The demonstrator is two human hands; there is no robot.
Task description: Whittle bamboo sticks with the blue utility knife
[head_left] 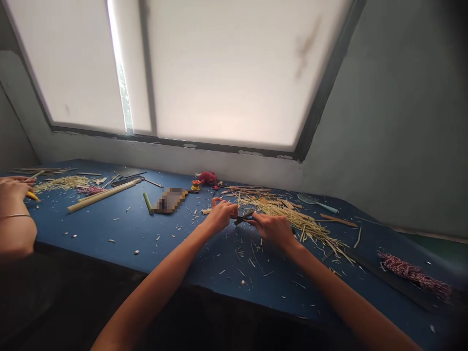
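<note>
Close together near the middle of the blue table (91, 234), my two hands meet over scattered shavings. My left hand (221, 214) is closed in a pinch on a thin strip, whose far end is hard to make out. My right hand (274, 229) wraps round a blue-handled cutting tool (251, 217). Its dark blade crosses the strip in the gap between the hands; the exact kind of tool is too small to tell. Behind and beside my right hand lies a heap of thin split bamboo sticks (303, 222).
A co-worker's hand (14, 187) holds a stick at the far left, near a shavings pile (66, 183). A bamboo pole (104, 196), a short green tube (147, 203), a blurred-out flat object (170, 201), a red figure (207, 178) and red-white twine (413, 273) lie about.
</note>
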